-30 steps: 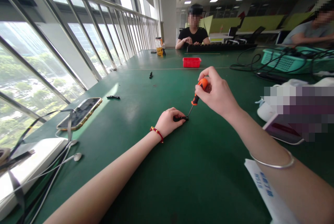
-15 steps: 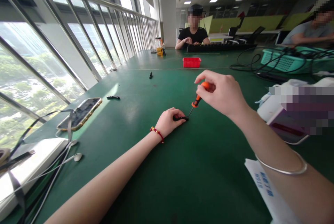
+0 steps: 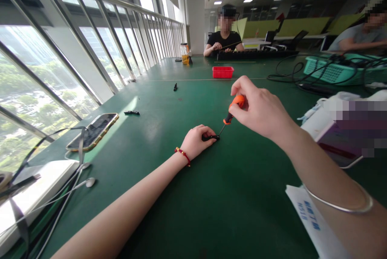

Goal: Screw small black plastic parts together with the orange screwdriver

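My left hand [image 3: 198, 140] presses a small black elongated part [image 3: 214, 137] against the green table [image 3: 169, 194], fingers closed around one end of it. A screwdriver [image 3: 228, 118] with an orange and black handle is in my right hand [image 3: 260, 110]. Its handle top sits between my thumb and curled fingers, with the index finger lifted a little. The thin shaft slants down and left, and its tip meets the right end of the black part. Two more small black parts lie farther off, one at the left [image 3: 132, 112] and another behind it [image 3: 175, 87].
A red bin [image 3: 223, 72] stands toward the back. On the left lie a phone [image 3: 93, 131], earphones [image 3: 90, 182] and a white box [image 3: 39, 186]. To the right are a teal basket [image 3: 323, 69] with cables and a white paper [image 3: 311, 218]. A person [image 3: 225, 37] sits across.
My right hand has turned slightly around the screwdriver handle, showing more of its orange top, and the forearm has shifted right. My left hand stays on the black part.
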Demonstrator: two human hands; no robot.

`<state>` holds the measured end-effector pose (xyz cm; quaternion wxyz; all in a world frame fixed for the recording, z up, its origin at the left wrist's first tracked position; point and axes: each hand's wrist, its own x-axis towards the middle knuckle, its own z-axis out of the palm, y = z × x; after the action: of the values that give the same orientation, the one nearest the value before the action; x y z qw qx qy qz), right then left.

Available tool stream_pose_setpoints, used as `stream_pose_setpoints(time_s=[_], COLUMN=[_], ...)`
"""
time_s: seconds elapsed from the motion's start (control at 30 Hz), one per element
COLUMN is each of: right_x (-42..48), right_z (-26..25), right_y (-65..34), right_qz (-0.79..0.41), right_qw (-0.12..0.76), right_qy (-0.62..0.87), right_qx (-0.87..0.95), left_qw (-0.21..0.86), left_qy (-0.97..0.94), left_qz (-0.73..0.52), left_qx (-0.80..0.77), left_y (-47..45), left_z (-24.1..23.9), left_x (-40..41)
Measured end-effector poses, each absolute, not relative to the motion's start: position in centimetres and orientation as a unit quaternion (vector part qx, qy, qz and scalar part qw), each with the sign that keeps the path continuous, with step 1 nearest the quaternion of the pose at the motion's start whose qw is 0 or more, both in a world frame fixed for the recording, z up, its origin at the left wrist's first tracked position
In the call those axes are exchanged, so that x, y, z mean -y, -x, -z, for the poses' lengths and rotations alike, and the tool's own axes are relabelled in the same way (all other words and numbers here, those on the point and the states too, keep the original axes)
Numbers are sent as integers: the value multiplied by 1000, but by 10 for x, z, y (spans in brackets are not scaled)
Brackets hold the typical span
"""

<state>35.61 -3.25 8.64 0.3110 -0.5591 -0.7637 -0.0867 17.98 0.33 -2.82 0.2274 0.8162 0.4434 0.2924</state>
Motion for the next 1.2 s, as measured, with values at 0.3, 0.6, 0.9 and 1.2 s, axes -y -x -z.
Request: stream_pose_setpoints(time_s=[0.3, 0.6, 0.9, 1.2], right_x=[34, 33, 35, 33], right_z=[-85, -84, -85, -79], right_y=[-357, -358, -356, -353], right_qz=[64, 102, 91, 102], right_qw=[288, 295, 307, 315], right_qy=[576, 570, 569, 574], right_qx=[762, 760, 757, 749], left_qw=[224, 208, 207, 204], left_qy=[-819, -822, -825, -825], left_qz=[-289, -274, -278, -280], left_qx=[-442, -454, -446, -446], left_y=[-180, -179, -179, -179], left_z=[30, 27, 28, 30], left_x=[-3, -2, -4, -4])
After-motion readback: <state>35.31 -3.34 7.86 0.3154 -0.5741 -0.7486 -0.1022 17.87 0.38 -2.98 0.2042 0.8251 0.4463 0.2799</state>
